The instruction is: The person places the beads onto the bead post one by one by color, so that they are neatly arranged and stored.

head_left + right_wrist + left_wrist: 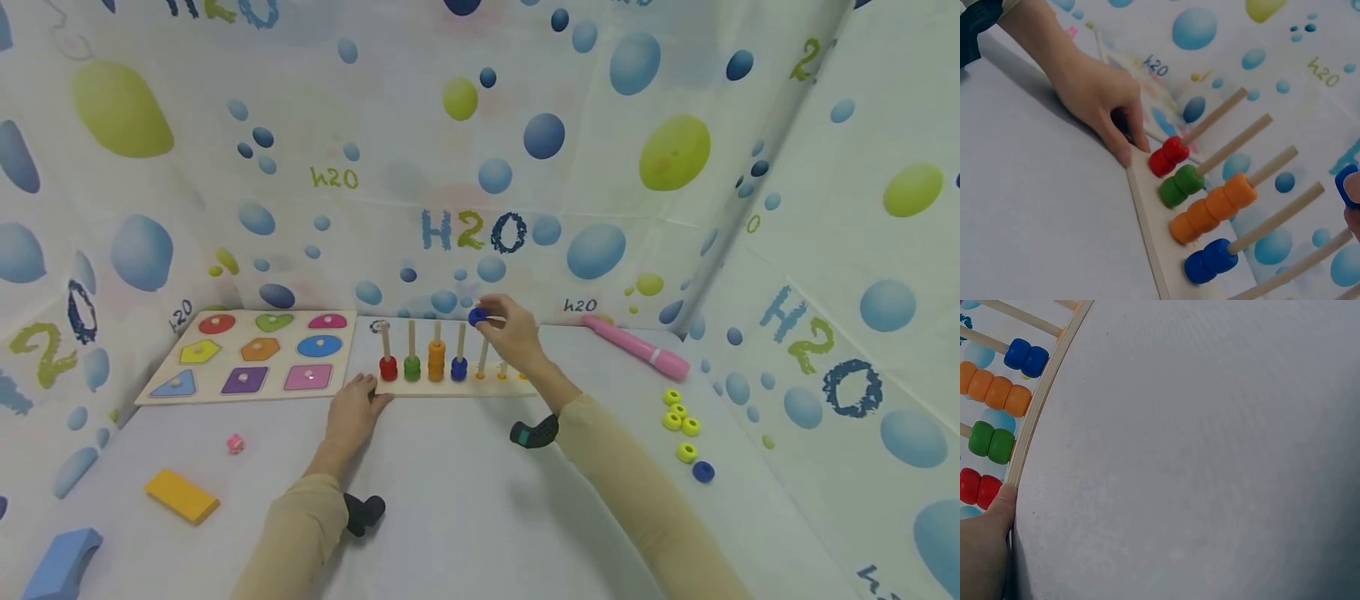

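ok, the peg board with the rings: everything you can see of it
The peg board is a flat pale wooden base with upright wooden pegs in a row. From its left end the pegs carry two red, two green, four orange and two blue rings; further pegs look bare. It lies flat on the grey table, beside a shape puzzle. The left hand touches its left corner; the right hand holds a blue ring above the pegs.
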`<state>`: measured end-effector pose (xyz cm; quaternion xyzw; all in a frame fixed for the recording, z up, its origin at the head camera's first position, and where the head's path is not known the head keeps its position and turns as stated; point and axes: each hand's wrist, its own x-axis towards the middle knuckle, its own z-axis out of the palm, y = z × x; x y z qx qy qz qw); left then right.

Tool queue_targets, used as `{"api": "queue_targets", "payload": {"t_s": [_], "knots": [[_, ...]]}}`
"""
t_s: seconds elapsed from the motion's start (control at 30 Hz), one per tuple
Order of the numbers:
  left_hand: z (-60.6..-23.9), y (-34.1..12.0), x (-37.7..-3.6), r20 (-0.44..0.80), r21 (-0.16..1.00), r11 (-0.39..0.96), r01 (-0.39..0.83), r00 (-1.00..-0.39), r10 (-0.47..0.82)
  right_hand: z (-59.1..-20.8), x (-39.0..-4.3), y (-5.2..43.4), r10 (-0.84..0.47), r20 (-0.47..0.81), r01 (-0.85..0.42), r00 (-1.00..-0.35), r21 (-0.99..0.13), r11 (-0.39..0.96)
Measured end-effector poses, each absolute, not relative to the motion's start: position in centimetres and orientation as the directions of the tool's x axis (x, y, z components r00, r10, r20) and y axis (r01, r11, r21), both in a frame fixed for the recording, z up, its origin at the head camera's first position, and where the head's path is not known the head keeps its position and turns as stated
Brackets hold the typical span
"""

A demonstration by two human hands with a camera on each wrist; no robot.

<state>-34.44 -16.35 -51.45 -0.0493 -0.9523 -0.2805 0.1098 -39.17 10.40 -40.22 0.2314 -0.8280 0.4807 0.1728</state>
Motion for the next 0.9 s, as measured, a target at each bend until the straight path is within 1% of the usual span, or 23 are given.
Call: {"api": "queue_targets", "payload": {"t_s": [0.2, 0.37, 0.5, 0.67, 0.9], "knots": [[-51.4, -16.2, -34.3, 0.239, 0.523, 0.837, 0.16, -0.97, 0.035, -40.3, -39.4, 9.0, -0.317, 0.506, -0.595, -0.802, -0.626, 0.505], [-51.5, -16.2, -34.3, 0.237, 0.52, 0.84, 0.157, -0.971, 0.035, -40.2, -39.4, 8.5, -0.335, 0.521, -0.612, -0.785, -0.572, 0.546], [-51.6, -16.2, -34.3, 0.239, 0.517, 0.841, 0.158, -0.97, 0.035, -40.2, -39.5, 8.4, -0.326, 0.521, -0.6, -0.788, -0.534, 0.595], [-51.6, -16.2, -34.4, 0.246, 0.52, 0.839, 0.161, -0.969, 0.032, -40.1, -39.3, 9.0, -0.275, 0.539, -0.588, -0.796, -0.579, 0.565], [-51.7, -16.4, -34.6, 0.253, 0.516, 0.842, 0.16, -0.967, 0.028, -40.2, -38.8, 11.1, -0.172, 0.56, -0.56, -0.81, -0.654, 0.509]]}}
